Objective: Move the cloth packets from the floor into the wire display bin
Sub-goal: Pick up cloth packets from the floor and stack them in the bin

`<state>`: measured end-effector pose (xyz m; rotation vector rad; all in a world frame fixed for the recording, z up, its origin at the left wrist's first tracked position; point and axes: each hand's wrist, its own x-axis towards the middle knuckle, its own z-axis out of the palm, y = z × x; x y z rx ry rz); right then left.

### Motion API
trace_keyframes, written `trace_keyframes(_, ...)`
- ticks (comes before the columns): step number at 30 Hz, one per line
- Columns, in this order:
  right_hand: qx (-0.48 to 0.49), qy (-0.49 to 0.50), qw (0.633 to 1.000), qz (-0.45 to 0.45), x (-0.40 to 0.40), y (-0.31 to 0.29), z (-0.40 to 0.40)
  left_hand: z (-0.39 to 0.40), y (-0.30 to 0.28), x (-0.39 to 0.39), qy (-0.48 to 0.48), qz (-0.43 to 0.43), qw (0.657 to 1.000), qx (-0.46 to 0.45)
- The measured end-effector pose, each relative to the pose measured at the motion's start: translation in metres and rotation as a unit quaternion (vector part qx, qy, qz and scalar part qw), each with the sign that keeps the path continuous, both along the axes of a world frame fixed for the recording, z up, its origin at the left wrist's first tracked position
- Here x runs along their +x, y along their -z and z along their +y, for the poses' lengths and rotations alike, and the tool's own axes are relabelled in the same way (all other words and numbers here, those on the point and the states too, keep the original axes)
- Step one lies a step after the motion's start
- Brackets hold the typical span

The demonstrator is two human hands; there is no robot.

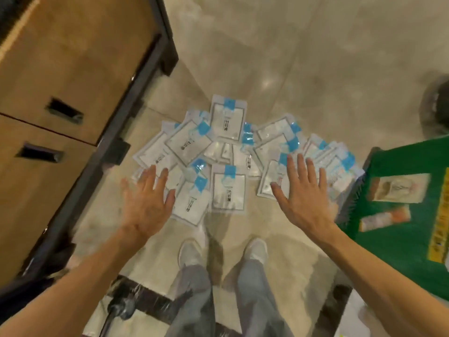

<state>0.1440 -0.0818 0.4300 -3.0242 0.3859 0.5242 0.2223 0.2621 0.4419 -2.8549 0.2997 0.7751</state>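
Observation:
Several white cloth packets with blue tabs [228, 188] lie in a loose heap on the beige floor in front of my feet. My left hand [145, 203] hovers over the heap's left edge with fingers spread and straight, holding nothing. My right hand [301, 193] is spread flat over the packets at the heap's right side, also holding nothing. I cannot tell whether either palm touches the packets. The wire display bin is not clearly visible; a wire edge [352, 203] shows beside a green board on the right.
A wooden cabinet with dark frame and two recessed handles [65, 110] stands on the left. A green board with printed labels [408, 203] fills the right. A round dark object [437, 105] sits far right. My white shoes [192, 251] stand just behind the heap.

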Motion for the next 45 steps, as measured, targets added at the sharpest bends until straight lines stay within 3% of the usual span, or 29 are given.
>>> trace_keyframes(9, 0.019, -0.005, 0.999, 0.032, -0.003, 0.265, 0.024, 0.039, 0.271, -0.016, 0.021, 0.043, 0.998, 0.027)
trace_keyframes(15, 0.039, 0.012, 0.998, 0.040, -0.006, 0.405, 0.033, 0.054, 0.405, -0.022, 0.012, 0.031, 0.999, 0.003)
trace_keyframes(20, 0.063, 0.033, 0.997, 0.015, -0.007, 0.477, 0.042, 0.069, 0.482, -0.031, -0.024, 0.001, 0.998, -0.054)
trace_keyframes(30, 0.170, 0.134, 0.968, -0.125, -0.019, 0.500, 0.057, 0.061, 0.487, -0.026, -0.131, -0.088, 0.967, -0.201)
trace_keyframes(34, 0.207, 0.193, 0.947, -0.154, -0.016, 0.498, 0.070, 0.047, 0.476, -0.011, -0.171, -0.076, 0.971, -0.147)
trace_keyframes(38, 0.196, 0.238, 0.947, -0.085, -0.002, 0.496, 0.067, 0.039, 0.466, -0.005, -0.175, -0.051, 0.971, -0.153)
trace_keyframes(42, 0.312, 0.309, 0.898, -0.036, 0.011, 0.483, 0.054, 0.027, 0.438, 0.005, -0.268, 0.004, 0.931, -0.246)
trace_keyframes(45, 0.400, 0.343, 0.849, -0.022, 0.014, 0.470, 0.039, 0.028, 0.419, 0.019, -0.335, 0.068, 0.872, -0.351)
